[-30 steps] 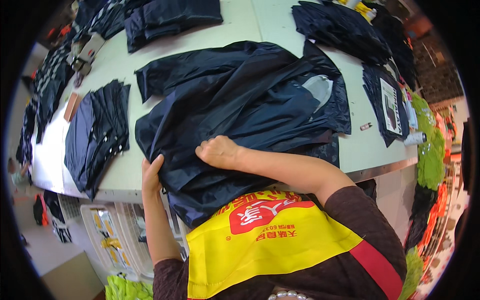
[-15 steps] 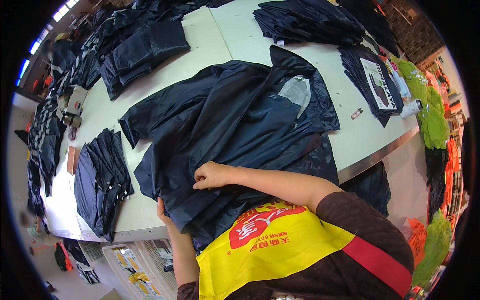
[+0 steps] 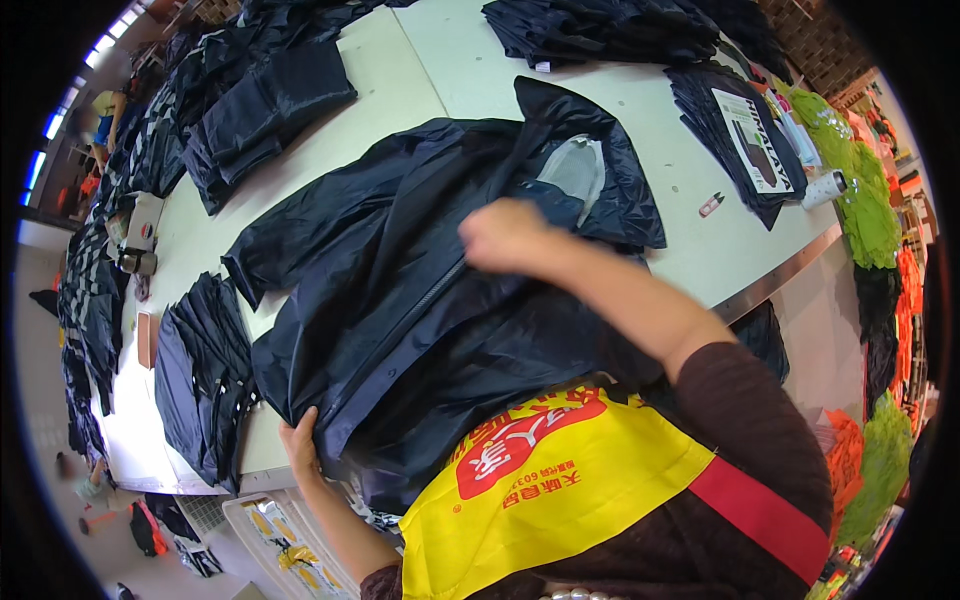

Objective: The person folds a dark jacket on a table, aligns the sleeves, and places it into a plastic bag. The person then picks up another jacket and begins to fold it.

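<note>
A dark navy raincoat-like jacket [image 3: 400,230] lies spread across the table, its collar and pale lining at the far end. A zip [image 3: 420,302] runs slantwise up its front. My right hand [image 3: 505,237], slightly blurred, is closed at the upper end of the visible zip, below the collar; the pull itself is hidden in the fingers. At the near left, my left hand [image 3: 303,445] grips the jacket's lower edge by the zip's bottom end, thumb on top. The jacket's near part reaches against my yellow apron [image 3: 560,490].
Dark folded garments [image 3: 205,375] lie at the left, with more stacks [image 3: 600,35] at the back. A printed package on dark garments [image 3: 725,140] and a small thread snipper [image 3: 711,205] are on the right. The table's metal edge [image 3: 780,270] slants at the right.
My right hand has moved up and away along the jacket front toward the collar. The zip line now shows, and the front lies flatter. My left hand has shifted slightly left and nearer.
</note>
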Demonstrator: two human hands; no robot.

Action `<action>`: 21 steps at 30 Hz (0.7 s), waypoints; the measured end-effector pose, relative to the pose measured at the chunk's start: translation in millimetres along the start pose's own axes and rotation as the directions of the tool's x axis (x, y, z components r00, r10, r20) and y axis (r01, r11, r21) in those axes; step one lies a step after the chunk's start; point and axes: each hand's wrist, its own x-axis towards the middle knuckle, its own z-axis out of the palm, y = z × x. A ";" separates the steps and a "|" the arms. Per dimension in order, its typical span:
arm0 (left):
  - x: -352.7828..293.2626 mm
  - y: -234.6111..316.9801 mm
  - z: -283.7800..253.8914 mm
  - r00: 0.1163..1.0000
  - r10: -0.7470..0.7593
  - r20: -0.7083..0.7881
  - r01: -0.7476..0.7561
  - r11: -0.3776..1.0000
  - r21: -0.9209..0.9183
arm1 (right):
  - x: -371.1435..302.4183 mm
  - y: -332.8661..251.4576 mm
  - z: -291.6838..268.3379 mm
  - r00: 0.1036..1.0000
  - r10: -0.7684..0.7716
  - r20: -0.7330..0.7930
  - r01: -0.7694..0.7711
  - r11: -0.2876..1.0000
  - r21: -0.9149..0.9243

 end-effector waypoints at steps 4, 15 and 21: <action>17.4 -13.8 -19.9 0.984 0.153 -0.092 -0.114 0.935 0.336 | 2.6 187.2 -38.9 0.938 0.277 -0.208 -0.282 0.959 0.006; -21.2 93.7 166.4 0.761 0.647 0.059 -0.507 0.535 0.676 | -48.6 140.4 -33.8 0.882 -0.441 -0.166 0.449 0.893 0.015; 22.3 64.3 288.3 0.691 0.409 0.596 -0.710 0.537 0.454 | 53.3 144.8 -0.9 0.927 -0.332 0.173 0.311 0.941 0.135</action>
